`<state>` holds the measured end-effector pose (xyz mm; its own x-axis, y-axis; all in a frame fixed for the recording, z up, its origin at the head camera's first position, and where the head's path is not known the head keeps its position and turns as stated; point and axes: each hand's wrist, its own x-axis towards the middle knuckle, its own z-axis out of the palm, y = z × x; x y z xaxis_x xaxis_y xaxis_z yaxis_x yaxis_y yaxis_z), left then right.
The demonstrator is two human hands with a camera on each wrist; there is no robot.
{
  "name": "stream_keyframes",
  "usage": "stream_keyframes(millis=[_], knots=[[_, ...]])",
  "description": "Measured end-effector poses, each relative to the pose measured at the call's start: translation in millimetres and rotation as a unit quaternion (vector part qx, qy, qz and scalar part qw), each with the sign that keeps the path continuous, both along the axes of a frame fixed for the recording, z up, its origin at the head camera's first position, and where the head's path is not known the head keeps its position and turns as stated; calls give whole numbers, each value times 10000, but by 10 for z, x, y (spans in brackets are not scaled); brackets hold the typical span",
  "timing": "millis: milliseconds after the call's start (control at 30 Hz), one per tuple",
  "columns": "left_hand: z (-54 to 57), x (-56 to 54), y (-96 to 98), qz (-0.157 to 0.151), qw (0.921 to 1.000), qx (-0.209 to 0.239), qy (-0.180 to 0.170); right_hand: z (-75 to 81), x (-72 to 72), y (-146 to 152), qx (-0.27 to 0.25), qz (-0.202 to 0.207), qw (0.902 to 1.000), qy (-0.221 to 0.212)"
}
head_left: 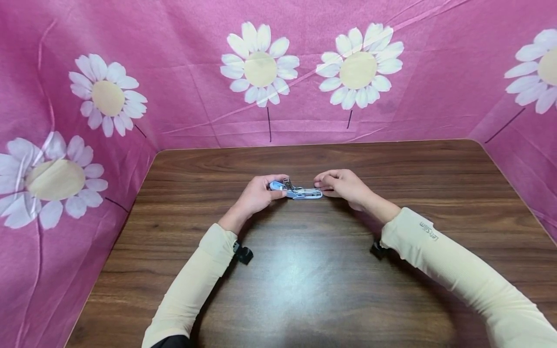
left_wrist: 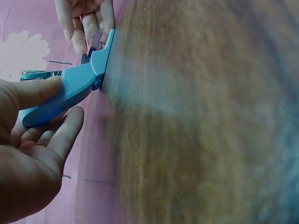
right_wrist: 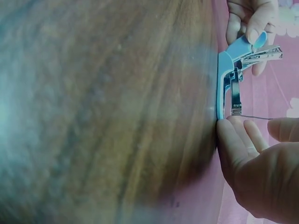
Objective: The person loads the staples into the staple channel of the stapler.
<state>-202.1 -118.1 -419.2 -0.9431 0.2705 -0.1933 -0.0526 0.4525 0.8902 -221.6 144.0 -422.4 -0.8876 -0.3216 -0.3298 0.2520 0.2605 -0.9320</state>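
A light blue stapler [head_left: 304, 194] sits at the middle of the table, its top part swung up and the long metal magazine exposed. My left hand [head_left: 259, 193] grips its rear end. In the left wrist view the thumb [left_wrist: 44, 89] presses one side of the blue body [left_wrist: 70, 91], with fingers on the other side. My right hand [head_left: 344, 186] is at the stapler's front end, fingertips [right_wrist: 224, 126] right at the tip of the base. Nothing shows held in it. The raised metal part [right_wrist: 261, 55] stands out near the left hand in the right wrist view.
The brown wood-grain table [head_left: 278, 290] reaches back to a pink cloth [head_left: 187, 96] with large white flowers, which also hangs at both sides. Black wrist cameras [head_left: 243, 253] sit below the cream sleeves [head_left: 191, 285].
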Motion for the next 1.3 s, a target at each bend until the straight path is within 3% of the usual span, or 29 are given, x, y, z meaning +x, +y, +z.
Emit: stream_keyframes(millis=[200, 500, 833, 1133, 1300], knots=[[9, 1, 2, -17, 9999, -122, 68, -8, 14, 4, -234, -115, 9996, -111], [72, 5, 41, -69, 9996, -255, 66, -7, 23, 0, -161, -155, 9997, -126], [124, -31, 68, -357, 9970, -620, 302, -9, 16, -2, -76, -174, 9997, -156], [127, -59, 87, -597, 9981, -13, 115, -18, 29, -21, -139, -203, 9996, -125], [85, -83, 104, -672, 9977, -4, 86, -35, 30, -9, -159, -179, 9997, -100]])
